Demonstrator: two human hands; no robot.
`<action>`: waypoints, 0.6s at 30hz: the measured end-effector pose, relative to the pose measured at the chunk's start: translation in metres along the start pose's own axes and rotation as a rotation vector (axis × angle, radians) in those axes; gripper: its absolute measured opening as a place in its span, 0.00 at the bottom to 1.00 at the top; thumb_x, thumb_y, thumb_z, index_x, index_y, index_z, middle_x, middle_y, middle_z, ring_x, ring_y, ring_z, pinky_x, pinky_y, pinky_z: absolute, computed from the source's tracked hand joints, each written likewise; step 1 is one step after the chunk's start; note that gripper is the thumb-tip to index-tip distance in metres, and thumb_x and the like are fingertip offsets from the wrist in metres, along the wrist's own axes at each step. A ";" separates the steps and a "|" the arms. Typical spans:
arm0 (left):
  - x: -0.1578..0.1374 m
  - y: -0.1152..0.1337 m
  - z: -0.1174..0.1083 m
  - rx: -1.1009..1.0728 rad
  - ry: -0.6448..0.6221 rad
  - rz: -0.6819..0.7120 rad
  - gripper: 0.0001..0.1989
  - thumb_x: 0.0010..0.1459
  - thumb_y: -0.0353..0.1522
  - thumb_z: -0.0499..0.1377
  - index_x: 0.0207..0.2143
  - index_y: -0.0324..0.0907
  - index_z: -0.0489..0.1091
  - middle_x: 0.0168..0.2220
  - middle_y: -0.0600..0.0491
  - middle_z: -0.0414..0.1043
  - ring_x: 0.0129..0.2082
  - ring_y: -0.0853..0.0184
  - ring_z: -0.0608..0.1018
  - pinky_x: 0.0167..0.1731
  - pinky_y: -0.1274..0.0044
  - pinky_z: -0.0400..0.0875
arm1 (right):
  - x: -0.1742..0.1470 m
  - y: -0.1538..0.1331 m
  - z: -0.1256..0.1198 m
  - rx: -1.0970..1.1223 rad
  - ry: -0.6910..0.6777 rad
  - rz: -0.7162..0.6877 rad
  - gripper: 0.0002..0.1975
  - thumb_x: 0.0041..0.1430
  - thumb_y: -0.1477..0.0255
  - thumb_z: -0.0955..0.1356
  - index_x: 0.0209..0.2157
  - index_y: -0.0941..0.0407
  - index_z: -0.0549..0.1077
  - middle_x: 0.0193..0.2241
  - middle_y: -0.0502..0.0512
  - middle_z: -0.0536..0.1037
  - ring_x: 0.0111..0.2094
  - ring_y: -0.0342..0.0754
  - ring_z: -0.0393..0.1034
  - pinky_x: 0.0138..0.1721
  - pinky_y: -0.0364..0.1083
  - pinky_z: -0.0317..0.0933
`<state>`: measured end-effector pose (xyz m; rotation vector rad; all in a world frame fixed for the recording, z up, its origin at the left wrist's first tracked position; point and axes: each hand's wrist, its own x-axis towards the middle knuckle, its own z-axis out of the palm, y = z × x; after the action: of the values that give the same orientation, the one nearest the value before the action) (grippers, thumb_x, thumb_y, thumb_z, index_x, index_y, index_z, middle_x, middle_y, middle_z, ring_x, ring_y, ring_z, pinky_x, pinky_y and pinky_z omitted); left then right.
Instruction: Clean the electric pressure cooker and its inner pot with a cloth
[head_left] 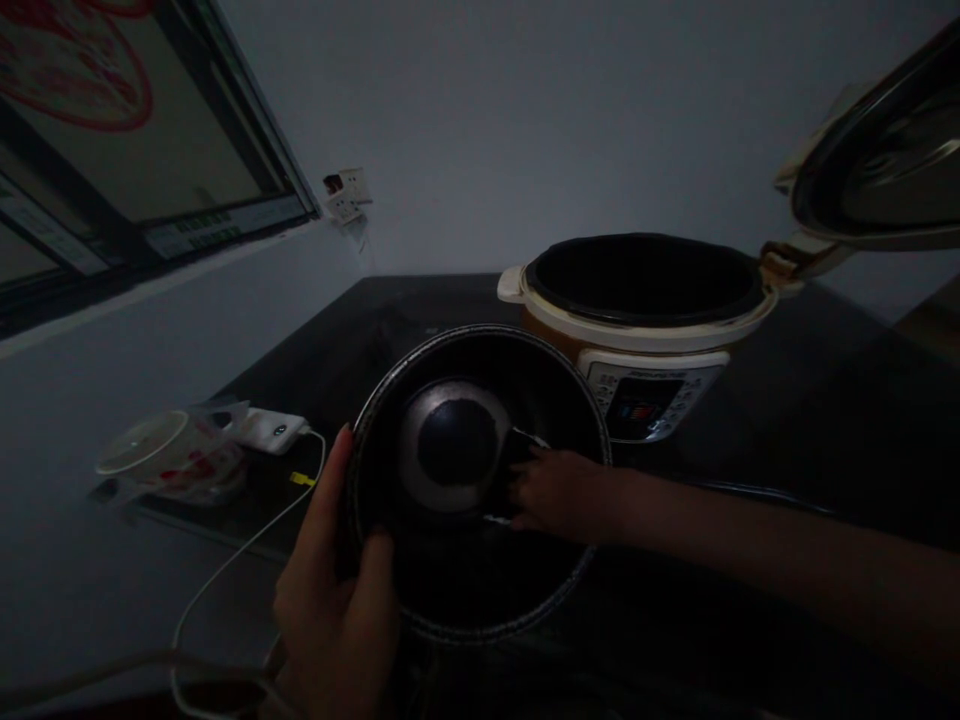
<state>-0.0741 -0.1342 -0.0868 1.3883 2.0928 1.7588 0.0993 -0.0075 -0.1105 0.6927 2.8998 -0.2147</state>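
Note:
My left hand [337, 590] grips the left rim of a round black cooker inner pot [480, 600], its thumb over the rim. The pot is tilted so its inside faces me, showing a pale, shiny ring around a dark centre on the bottom. My right hand [559, 492] reaches in over the right rim. Its bent fingers press a dark cloth [511, 465] with whitish edges against the inside; dim light hides most of the cloth. Just behind the pot stands an electric pressure cooker [649, 335] with a dark interior, and its lid [885, 160] is raised at the right.
A clear plastic tub in a bag [176, 455] stands on the dark countertop [405, 300] at the left. Beside it lies a white power bank [271, 430] with a white cable hanging past the counter edge. Wall sockets [346, 195] and a window [187, 150] are behind.

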 end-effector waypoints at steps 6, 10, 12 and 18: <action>0.001 0.001 -0.001 -0.004 -0.049 0.003 0.33 0.57 0.28 0.59 0.65 0.55 0.63 0.63 0.58 0.67 0.63 0.57 0.70 0.64 0.64 0.62 | 0.011 0.006 -0.011 -0.143 0.126 0.224 0.12 0.62 0.78 0.67 0.40 0.68 0.81 0.42 0.74 0.81 0.55 0.64 0.73 0.64 0.61 0.55; -0.003 0.014 0.005 -0.008 0.033 -0.036 0.30 0.59 0.29 0.58 0.63 0.54 0.65 0.62 0.57 0.69 0.62 0.57 0.71 0.63 0.63 0.63 | 0.019 0.008 -0.012 -0.200 0.247 0.288 0.22 0.65 0.81 0.60 0.57 0.75 0.70 0.58 0.78 0.70 0.64 0.62 0.62 0.67 0.60 0.51; -0.006 0.021 0.009 -0.015 0.065 -0.058 0.28 0.60 0.30 0.58 0.63 0.54 0.66 0.61 0.57 0.70 0.61 0.57 0.71 0.63 0.63 0.63 | 0.025 0.010 -0.013 -0.215 0.284 0.287 0.24 0.66 0.81 0.58 0.60 0.76 0.65 0.60 0.78 0.67 0.65 0.61 0.59 0.68 0.60 0.49; -0.006 0.016 0.005 -0.008 -0.023 0.016 0.32 0.58 0.27 0.57 0.64 0.54 0.64 0.62 0.57 0.68 0.62 0.58 0.71 0.64 0.65 0.63 | 0.047 0.008 -0.024 -0.213 0.377 0.173 0.31 0.68 0.69 0.64 0.68 0.64 0.55 0.69 0.68 0.54 0.70 0.61 0.49 0.68 0.63 0.47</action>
<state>-0.0591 -0.1354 -0.0782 1.4196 2.0667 1.7463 0.0590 0.0243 -0.0962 1.0345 3.1155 0.2717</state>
